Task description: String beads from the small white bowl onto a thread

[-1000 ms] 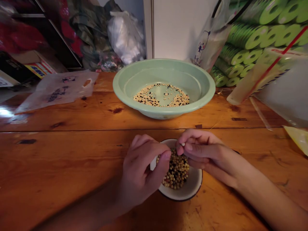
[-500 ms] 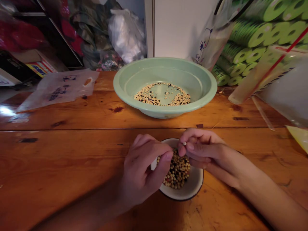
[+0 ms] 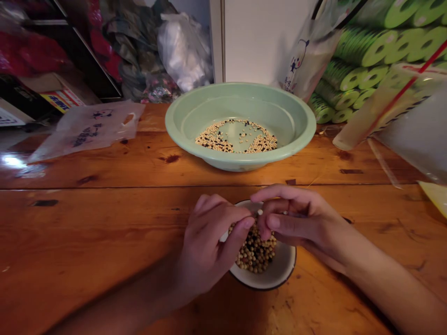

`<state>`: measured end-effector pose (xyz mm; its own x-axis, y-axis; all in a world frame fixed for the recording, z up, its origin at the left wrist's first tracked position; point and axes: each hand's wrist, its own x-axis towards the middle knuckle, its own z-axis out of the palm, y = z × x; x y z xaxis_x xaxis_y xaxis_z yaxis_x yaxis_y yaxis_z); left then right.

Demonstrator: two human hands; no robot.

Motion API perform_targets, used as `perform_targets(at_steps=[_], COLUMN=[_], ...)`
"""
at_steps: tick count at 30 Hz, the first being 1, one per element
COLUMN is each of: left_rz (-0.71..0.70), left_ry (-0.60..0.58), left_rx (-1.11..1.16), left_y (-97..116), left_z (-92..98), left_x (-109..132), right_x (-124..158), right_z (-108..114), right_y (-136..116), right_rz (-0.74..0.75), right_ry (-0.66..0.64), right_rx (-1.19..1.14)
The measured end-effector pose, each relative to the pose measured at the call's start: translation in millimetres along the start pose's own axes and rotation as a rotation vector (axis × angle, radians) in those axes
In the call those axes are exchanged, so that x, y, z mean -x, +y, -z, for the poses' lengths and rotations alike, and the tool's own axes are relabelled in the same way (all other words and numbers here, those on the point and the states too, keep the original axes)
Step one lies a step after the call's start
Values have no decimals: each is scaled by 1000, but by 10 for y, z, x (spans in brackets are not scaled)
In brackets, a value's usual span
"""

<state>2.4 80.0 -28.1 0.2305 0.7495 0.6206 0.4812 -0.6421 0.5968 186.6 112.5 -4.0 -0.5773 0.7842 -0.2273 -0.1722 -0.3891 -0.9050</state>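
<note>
My left hand (image 3: 213,239) is closed in a pinch over the left rim of a white bowl (image 3: 278,278). Whatever sits between its thumb and forefinger is too small to make out. Small round beads (image 3: 256,256), mostly tan with some dark ones, fill the bowl's middle. Over the bowl's right side is my right hand (image 3: 296,215), its forefinger raised and its thumb against the curled fingers. One pale bead (image 3: 285,212) shows among those fingers. Another white bead (image 3: 260,212) appears between the two hands; its support is unclear.
Behind the bowl stands a green basin (image 3: 240,160) with cream and black beads inside. A flattened plastic bag (image 3: 82,128) lies to the left on the wooden table (image 3: 104,223). At right are a drink cup with a red straw (image 3: 380,109) and stacked green rolls (image 3: 370,49).
My right forefinger has lifted away from the thumb, where a pale bead was pinched. A white bead now shows further left, nearer my left hand, which stays pinched almost in place.
</note>
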Motion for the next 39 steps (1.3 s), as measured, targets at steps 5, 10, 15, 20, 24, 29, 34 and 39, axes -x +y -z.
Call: perform_targets(at_steps=[5,10,15,20,24,29,34,39], left_rz=[17,18,-9,0,-5,-5,31,179], left_ry=[-44,-51,-9,-2,-3,-13,-40,-10], left_rx=[8,-3,-9,3,5,-5,36,109], left_y=[-23,-36,-45,-32,-22,-19,-2,1], left_z=[-3,-36,-74,-70,-62,-63,-42,-32], left_x=[4,8,3,7,11,7,11,49], right_x=[-3,5,36,38,28,32,25,-25], right_z=[1,3,-5,-17,-17,-16,-3,6], right_y=[8,2,11,19,18,18,17,-10], right_rz=[76,179,193,181,198,199,159,-17], right_ry=[55,103,160,150,157,150,118,71], right_rx=[144,263,350,388,376,365,251,-180])
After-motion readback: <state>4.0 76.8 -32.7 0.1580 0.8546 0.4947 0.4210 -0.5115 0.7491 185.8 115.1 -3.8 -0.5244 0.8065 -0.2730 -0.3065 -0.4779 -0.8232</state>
